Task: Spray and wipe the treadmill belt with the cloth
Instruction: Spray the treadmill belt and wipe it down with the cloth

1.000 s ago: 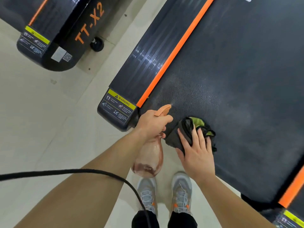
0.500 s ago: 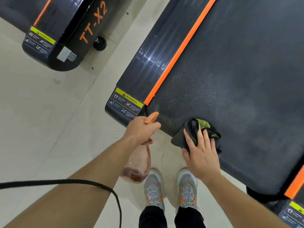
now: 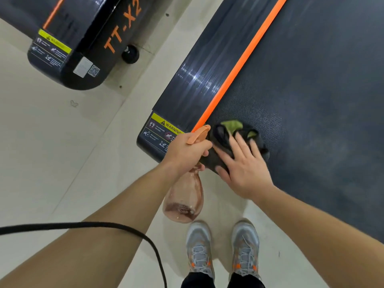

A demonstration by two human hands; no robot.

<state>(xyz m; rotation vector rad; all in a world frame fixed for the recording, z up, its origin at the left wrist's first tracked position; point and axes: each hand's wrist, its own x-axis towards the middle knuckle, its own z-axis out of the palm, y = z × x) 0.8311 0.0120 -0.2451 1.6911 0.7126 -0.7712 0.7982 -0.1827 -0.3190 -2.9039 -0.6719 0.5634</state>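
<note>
two treadmills (image 3: 311, 100) on pale tiled floor (image 3: 52, 152)

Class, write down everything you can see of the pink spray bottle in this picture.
The translucent pink plastic spray bottle has a rounded, bulbous body and an orange trigger head. It looks nearly empty, with a little liquid pooled at the base. The left hand grips its neck, so the body hangs tilted above the pale floor, nozzle pointing toward the black treadmill belt. Only that hand touches it.
</note>
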